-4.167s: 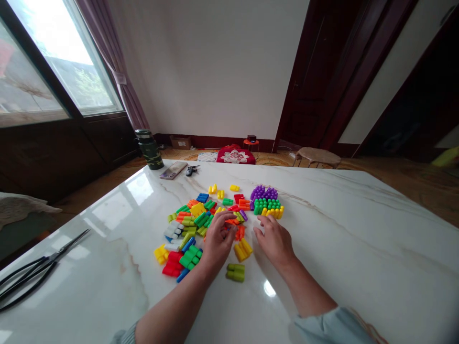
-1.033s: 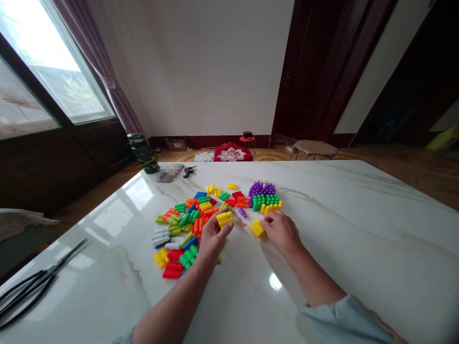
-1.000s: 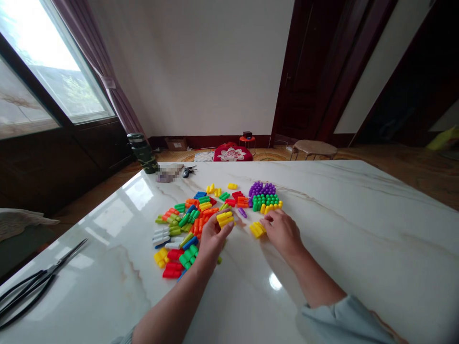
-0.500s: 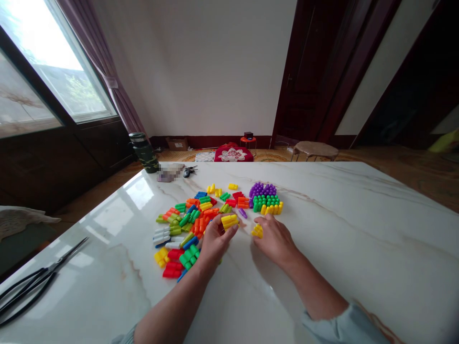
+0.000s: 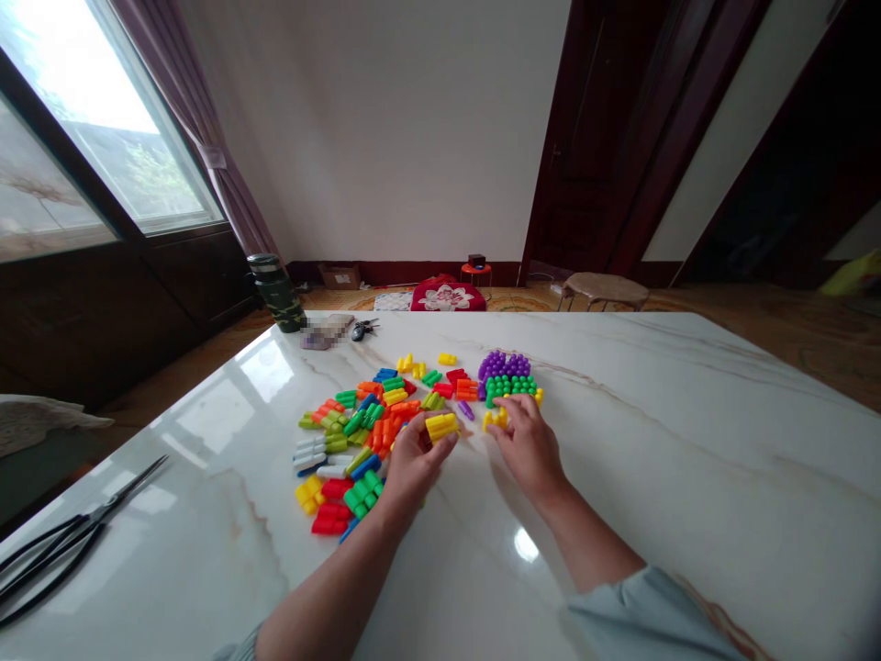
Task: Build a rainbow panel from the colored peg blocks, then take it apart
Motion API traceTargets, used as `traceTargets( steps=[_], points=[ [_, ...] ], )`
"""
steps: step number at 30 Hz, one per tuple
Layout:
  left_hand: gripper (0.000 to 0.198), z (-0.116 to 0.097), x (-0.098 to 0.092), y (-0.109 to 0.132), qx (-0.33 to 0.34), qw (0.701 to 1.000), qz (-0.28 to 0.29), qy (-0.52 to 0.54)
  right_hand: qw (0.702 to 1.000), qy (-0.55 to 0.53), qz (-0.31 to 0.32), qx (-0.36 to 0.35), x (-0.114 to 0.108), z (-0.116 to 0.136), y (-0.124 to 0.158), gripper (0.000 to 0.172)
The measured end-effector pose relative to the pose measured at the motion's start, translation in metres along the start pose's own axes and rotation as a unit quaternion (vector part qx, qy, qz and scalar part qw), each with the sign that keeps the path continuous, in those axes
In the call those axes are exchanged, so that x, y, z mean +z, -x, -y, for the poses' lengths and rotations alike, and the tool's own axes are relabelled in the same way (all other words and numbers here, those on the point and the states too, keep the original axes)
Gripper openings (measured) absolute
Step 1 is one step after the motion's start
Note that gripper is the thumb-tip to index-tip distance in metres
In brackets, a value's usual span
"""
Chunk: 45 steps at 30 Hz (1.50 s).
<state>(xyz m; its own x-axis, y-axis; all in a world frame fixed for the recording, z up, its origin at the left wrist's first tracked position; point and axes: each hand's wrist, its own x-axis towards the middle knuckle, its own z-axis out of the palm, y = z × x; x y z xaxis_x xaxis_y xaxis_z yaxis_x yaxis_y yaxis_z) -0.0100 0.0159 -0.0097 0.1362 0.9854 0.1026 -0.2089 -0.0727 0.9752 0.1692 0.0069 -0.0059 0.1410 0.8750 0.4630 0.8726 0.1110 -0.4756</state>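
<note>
My left hand (image 5: 417,459) is closed around a yellow plastic building block (image 5: 441,426), held at the right edge of a loose pile of colored blocks (image 5: 385,431). Between the thumb and fingers of my right hand (image 5: 529,445) is another yellow building block (image 5: 494,420). Just beyond that hand stand upright rows of purple blocks (image 5: 505,365) and green blocks (image 5: 510,389). A yellow row in front of them is partly hidden by my fingers. One small purple piece (image 5: 466,410) lies between the two hands, farther back.
Black-handled long scissors (image 5: 89,523) lie at the table's left. A camouflage flask (image 5: 276,294), a blurred flat item (image 5: 327,332) and keys (image 5: 364,329) are at the far left edge of the white marbled table (image 5: 688,459). Beyond it stands a stool (image 5: 606,287).
My right hand has moved up and away from me with its yellow block, toward the upright rows, now covering part of the yellow row. My left hand stays nearly still.
</note>
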Motion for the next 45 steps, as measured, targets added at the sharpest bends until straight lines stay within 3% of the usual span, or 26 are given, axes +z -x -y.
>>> traceTargets(
  steps=[3,8,10,24,32,35,37,41,45],
  points=[
    [0.04,0.0,0.0,0.0,-0.002,1.0,-0.004,0.003,0.999,0.052,-0.011,-0.007,-0.01,0.013,0.005,0.015],
    [0.039,-0.001,0.001,0.001,-0.001,1.0,-0.013,-0.002,0.991,0.084,0.102,-0.032,-0.007,0.025,0.014,0.013],
    [0.04,-0.002,0.001,0.001,-0.006,1.0,-0.018,-0.004,0.988,0.089,0.121,-0.025,-0.002,0.023,0.014,0.014],
    [0.041,0.001,-0.001,0.0,-0.012,1.0,-0.014,0.005,0.99,0.09,0.111,-0.007,0.004,0.015,0.012,0.033],
    [0.039,0.002,-0.002,-0.001,-0.006,1.0,-0.008,0.0,0.991,0.085,0.102,0.0,0.004,0.014,0.012,0.032],
    [0.036,0.005,-0.003,-0.001,0.006,1.0,-0.003,-0.021,0.998,0.017,0.068,0.0,0.001,0.018,0.011,0.026],
    [0.03,0.007,-0.003,-0.002,0.016,0.999,0.01,-0.04,0.994,-0.094,0.046,-0.024,-0.002,0.023,0.012,0.024],
    [0.025,0.007,-0.003,-0.003,0.033,0.997,0.034,-0.055,0.946,-0.302,0.079,-0.084,-0.004,0.034,0.015,0.032],
    [0.045,0.005,-0.002,0.004,0.072,0.987,0.044,-0.135,0.936,-0.326,0.088,-0.101,0.004,0.033,0.016,0.023]
  ],
)
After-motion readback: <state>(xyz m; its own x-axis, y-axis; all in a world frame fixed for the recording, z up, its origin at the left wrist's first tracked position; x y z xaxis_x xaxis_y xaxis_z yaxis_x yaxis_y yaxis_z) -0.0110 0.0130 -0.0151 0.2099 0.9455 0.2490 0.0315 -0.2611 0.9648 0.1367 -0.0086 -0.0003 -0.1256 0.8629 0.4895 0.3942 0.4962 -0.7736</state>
